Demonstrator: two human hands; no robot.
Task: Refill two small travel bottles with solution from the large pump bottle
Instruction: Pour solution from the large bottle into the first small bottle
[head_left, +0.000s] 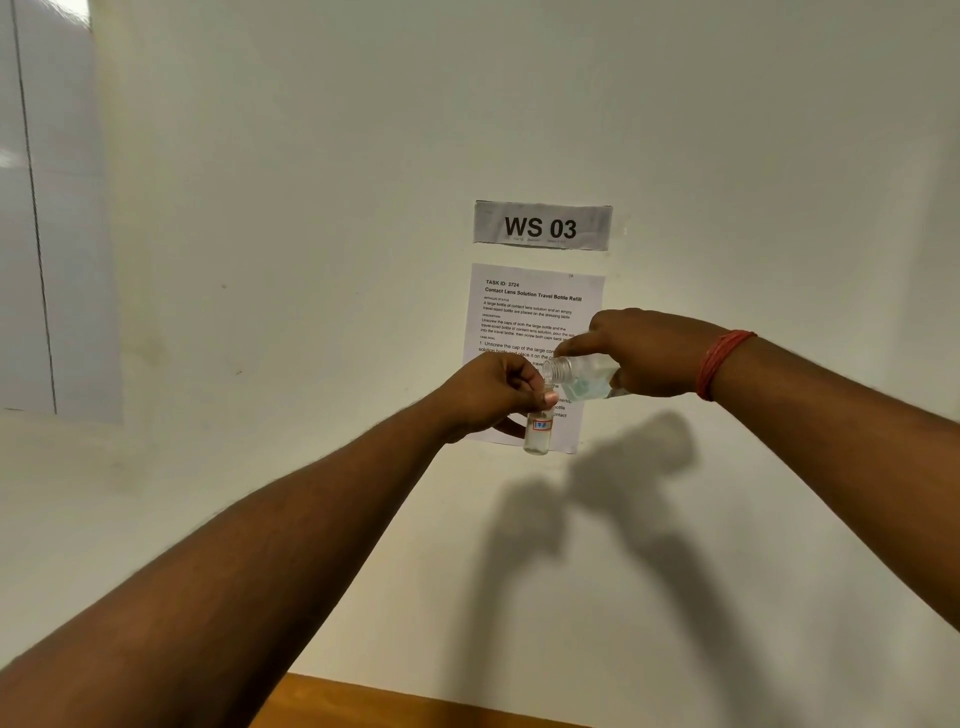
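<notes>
My left hand (496, 395) grips a small clear travel bottle (538, 434) upright by its neck; it carries a small red and blue label and holds some clear liquid. My right hand (647, 353) grips a larger clear bottle (582, 376) tipped on its side, uncapped, with its threaded mouth right above the small bottle's opening. The large bottle has a pale label and clear liquid inside. Both hands are raised in front of the wall. No second travel bottle or pump cap is in view.
A white wall fills the view, with a "WS 03" sign (542, 226) and a printed task sheet (530, 306) behind my hands. A strip of wooden table edge (395, 701) shows at the bottom. A pale panel (47, 218) stands at the left.
</notes>
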